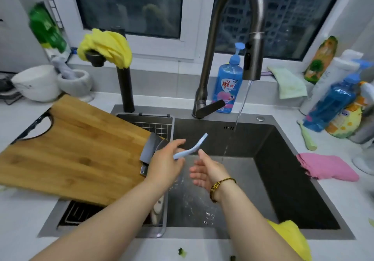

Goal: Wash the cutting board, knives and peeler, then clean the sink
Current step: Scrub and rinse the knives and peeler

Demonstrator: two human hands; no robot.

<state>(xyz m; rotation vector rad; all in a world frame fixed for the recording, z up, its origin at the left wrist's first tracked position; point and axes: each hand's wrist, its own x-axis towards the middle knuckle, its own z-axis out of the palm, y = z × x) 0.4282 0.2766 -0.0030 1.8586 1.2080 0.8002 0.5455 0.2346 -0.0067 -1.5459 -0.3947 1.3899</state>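
My left hand (165, 162) pinches a light blue peeler (193, 147) over the dark steel sink (283, 171), its handle pointing up and right. My right hand (206, 170) hangs open beside it, fingers spread, holding nothing. A thin stream of water runs from the tall faucet (253, 62) to the right of both hands. The wooden cutting board (74, 149) lies tilted over the sink's left part. A cleaver (150, 149) sits at the board's right edge, partly behind my left hand.
A drain rack (155, 127) fills the sink's left side. Blue dish soap (227, 86) stands behind the faucet. A pink cloth (327, 167) lies on the right rim, a yellow cloth (289, 236) at the front edge. Bottles crowd the right counter, bowls the left.
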